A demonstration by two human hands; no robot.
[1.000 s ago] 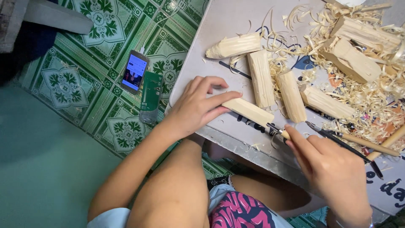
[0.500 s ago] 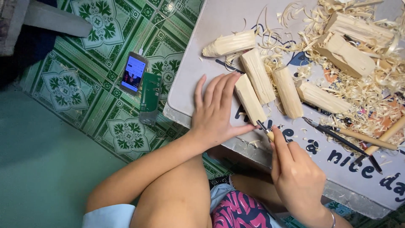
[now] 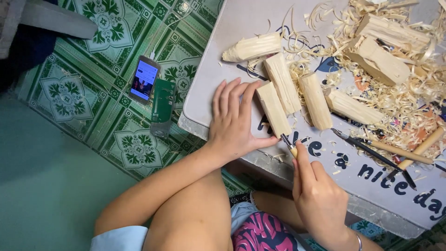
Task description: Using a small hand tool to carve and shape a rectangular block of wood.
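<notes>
My left hand (image 3: 234, 118) lies flat on the low grey table (image 3: 241, 18), its fingers pressed against the left side of a pale carved wood block (image 3: 273, 108). My right hand (image 3: 318, 197) grips a small carving tool (image 3: 288, 143) with a light handle; its metal tip touches the near end of that block. Two similar wood blocks (image 3: 283, 82) (image 3: 315, 100) lie just right of it, and a pointed one (image 3: 252, 47) lies above.
More blocks (image 3: 378, 58) and a heap of wood shavings (image 3: 413, 100) cover the table's right part. Long-handled carving tools (image 3: 378, 155) lie at the right. A phone (image 3: 144, 79) with a lit screen and a green object (image 3: 162, 107) rest on the green patterned floor.
The left hand has slid the block to lie against the row of other blocks and flattened beside it. The right hand has brought the tool's tip up to the block's near end.
</notes>
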